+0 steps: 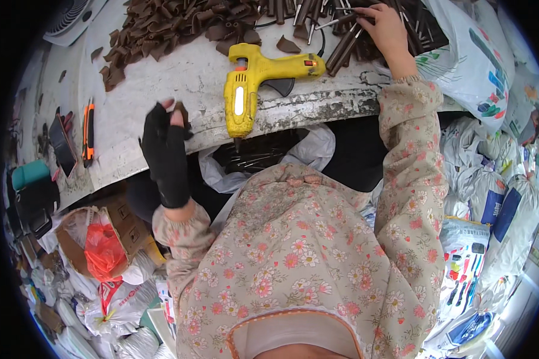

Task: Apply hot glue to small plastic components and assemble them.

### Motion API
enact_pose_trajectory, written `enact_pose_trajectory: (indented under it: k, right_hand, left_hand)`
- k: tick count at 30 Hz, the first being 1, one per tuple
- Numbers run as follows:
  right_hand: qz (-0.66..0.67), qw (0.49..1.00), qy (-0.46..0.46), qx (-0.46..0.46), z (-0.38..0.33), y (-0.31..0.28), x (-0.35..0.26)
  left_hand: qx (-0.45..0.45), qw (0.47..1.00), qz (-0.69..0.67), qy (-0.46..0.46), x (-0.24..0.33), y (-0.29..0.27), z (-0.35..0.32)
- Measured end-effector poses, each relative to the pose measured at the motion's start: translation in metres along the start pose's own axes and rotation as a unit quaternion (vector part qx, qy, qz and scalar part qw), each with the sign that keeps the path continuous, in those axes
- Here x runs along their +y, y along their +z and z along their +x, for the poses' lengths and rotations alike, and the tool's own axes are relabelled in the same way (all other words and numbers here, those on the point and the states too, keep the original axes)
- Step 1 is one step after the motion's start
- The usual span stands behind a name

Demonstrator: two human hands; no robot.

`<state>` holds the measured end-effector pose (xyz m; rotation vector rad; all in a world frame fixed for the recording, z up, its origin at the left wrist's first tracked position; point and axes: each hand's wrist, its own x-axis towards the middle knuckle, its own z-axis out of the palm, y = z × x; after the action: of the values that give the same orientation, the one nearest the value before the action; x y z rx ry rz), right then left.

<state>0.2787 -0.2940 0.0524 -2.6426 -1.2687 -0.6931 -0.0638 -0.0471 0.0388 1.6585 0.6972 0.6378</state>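
My left hand (166, 143), in a black fingerless glove, is closed over the table's near edge. Between its thumb and fingers is a small curled brown piece (182, 112). My right hand (388, 33) is bare and reaches to the back right, its fingers pinching a brown stick with a metal tip (345, 19). Around it lie several more brown sticks (342, 55) with silvery ends. Between my hands a yellow glue gun (241, 90) lies on the table, its nozzle pointing toward me past the edge.
Loose brown curled pieces (156, 30) are heaped at the back left. An orange-and-black utility knife (88, 133) and a dark phone (61, 143) lie at the left. Below the edge, an open white bag (320, 146) contains dark sticks. A cardboard box (123, 224) stands lower left; a printed plastic bag (476, 66) lies right.
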Motion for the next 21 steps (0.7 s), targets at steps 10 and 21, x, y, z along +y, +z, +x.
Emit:
enact_pose_trajectory:
  k: [10, 21]
  right_hand:
    - [0.441, 0.84, 0.2, 0.246, -0.042, -0.071, -0.107]
    - [0.525, 0.833, 0.172, 0.037, -0.089, -0.007, -0.141]
  left_hand:
    - [-0.041, 0.977, -0.113, -0.173, -0.026, 0.007, -0.089]
    - [-0.104, 0.962, -0.149, -0.205, -0.031, 0.017, -0.102]
